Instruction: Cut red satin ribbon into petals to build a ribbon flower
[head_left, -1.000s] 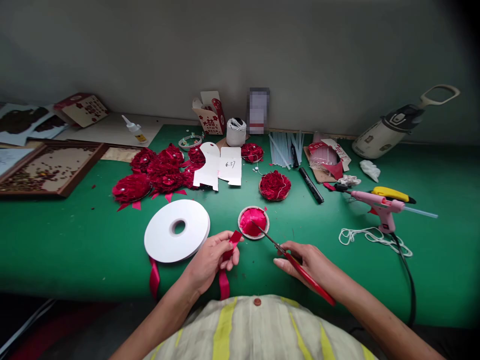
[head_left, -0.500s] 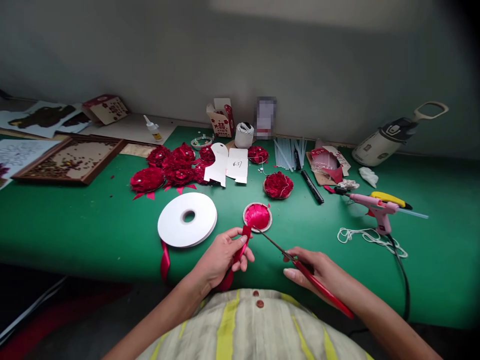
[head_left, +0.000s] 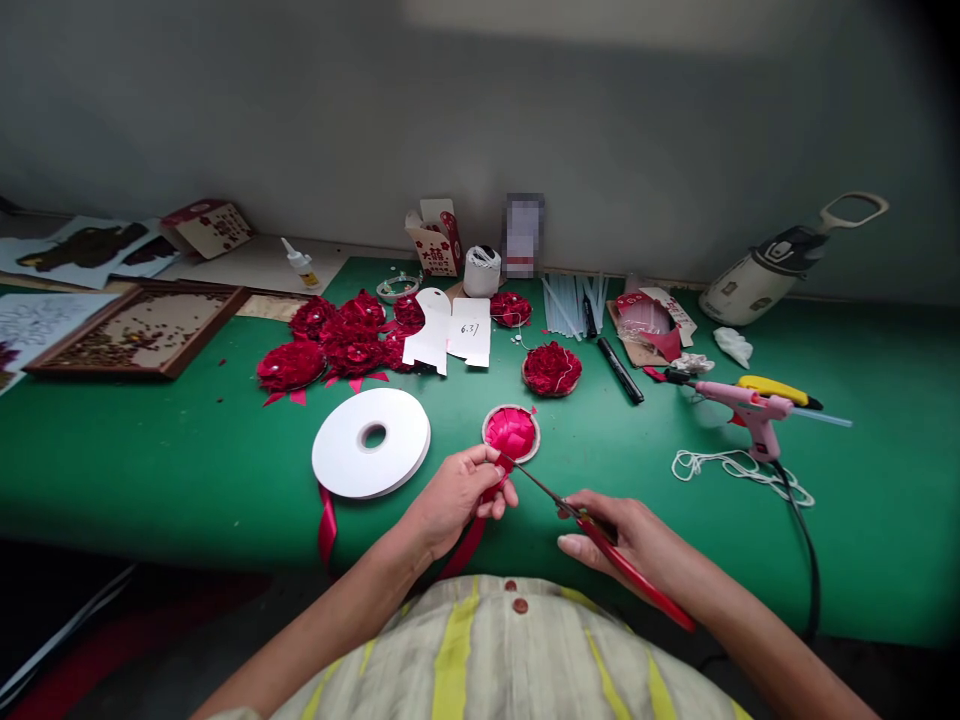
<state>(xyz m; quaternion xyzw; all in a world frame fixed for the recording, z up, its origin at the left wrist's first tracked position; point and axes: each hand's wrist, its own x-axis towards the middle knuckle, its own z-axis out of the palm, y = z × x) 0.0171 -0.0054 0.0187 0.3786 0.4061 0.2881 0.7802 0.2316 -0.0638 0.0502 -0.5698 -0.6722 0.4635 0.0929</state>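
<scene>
My left hand (head_left: 469,492) pinches a red ribbon (head_left: 471,545) near its end, and the rest hangs down toward my lap. In my right hand (head_left: 619,530) are red-handled scissors (head_left: 637,578); their blade tips meet the ribbon at my left fingertips. Just beyond the tips lies a round ring-edged piece (head_left: 511,430) filled with red ribbon strips. A white ribbon spool (head_left: 371,460) rests left of my left hand, with red ribbon trailing from it over the table edge.
Several red fabric flowers (head_left: 352,335) lie behind the spool, and another (head_left: 552,368) sits farther right. A pink glue gun (head_left: 757,410) with a cord, a black marker (head_left: 620,370), a white bottle (head_left: 761,275) and a wooden tray (head_left: 82,365) are also on the green table (head_left: 600,430).
Both hands have come closer together. The scissor blades now meet the ribbon, which sits slightly farther right in my left fingers. The view has shifted a little.
</scene>
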